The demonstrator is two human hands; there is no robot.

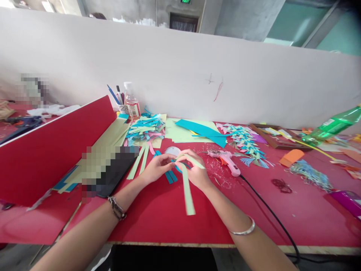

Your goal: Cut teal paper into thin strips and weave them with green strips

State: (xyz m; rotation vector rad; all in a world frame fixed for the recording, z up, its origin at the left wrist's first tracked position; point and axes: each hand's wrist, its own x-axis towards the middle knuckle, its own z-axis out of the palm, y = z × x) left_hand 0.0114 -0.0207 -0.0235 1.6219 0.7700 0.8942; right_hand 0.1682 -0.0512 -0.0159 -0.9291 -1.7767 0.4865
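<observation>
Both hands meet over the middle of the red table. My left hand (158,166) pinches one end of a pale green paper strip (188,195). From the other side my right hand (196,173) closes on the same strip, which folds over its fingers and hangs down toward me. Blue paper strips (170,176) lie under and beside the hands. A round white lid-like object (172,151) sits just behind the fingers, partly hidden. To the left lie two more pale green strips (140,162). A pink glue gun (225,158) rests to the right.
A heap of cut strips (146,130), a plastic bottle (132,101) and a pen cup (123,108) stand behind. A red board (56,150) rises at left near a dark tablet-like object (120,171). A woven paper piece (245,141), green bottle (332,126) and black cord (267,203) are right.
</observation>
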